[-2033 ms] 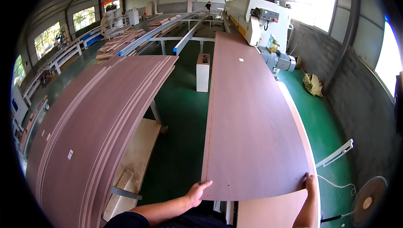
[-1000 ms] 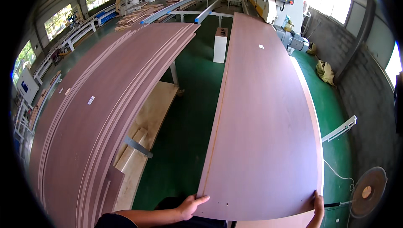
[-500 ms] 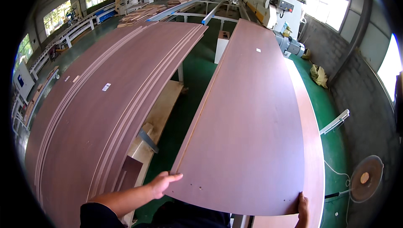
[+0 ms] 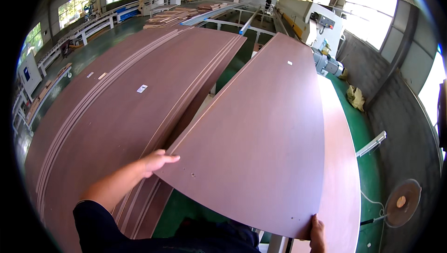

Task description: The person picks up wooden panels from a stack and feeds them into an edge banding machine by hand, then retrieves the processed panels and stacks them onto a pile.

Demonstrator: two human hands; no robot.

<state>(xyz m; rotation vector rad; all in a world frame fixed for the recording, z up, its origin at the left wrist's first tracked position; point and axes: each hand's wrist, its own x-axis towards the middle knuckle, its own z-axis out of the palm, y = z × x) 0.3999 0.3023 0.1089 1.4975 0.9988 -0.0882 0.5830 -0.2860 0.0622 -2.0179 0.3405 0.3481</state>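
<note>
A long mauve-brown wood panel (image 4: pixel 251 141) stretches away from me, with a small white label near its far end. My left hand (image 4: pixel 156 162) grips its near left corner, thumb on top and fingers hidden underneath. At the near right corner, my right hand (image 4: pixel 318 235) is closed around the edge. The panel's left side is raised and reaches toward a stack of similar panels (image 4: pixel 116 127) on the left. Under its right side lies a lighter panel (image 4: pixel 342 169).
A long beige machine (image 4: pixel 298 18) with a grey motor (image 4: pixel 328 63) stands at the far right. Blue-tipped rails (image 4: pixel 249 22) run into the distance, where a person (image 4: pixel 268 4) stands. A round fan (image 4: pixel 403 202) is at the right, near the grey wall (image 4: pixel 405 136).
The near end of the panel has swung left, toward the stack, and its left corner has risen. Both hands have moved left with it, keeping their grip; my view has shifted slightly.
</note>
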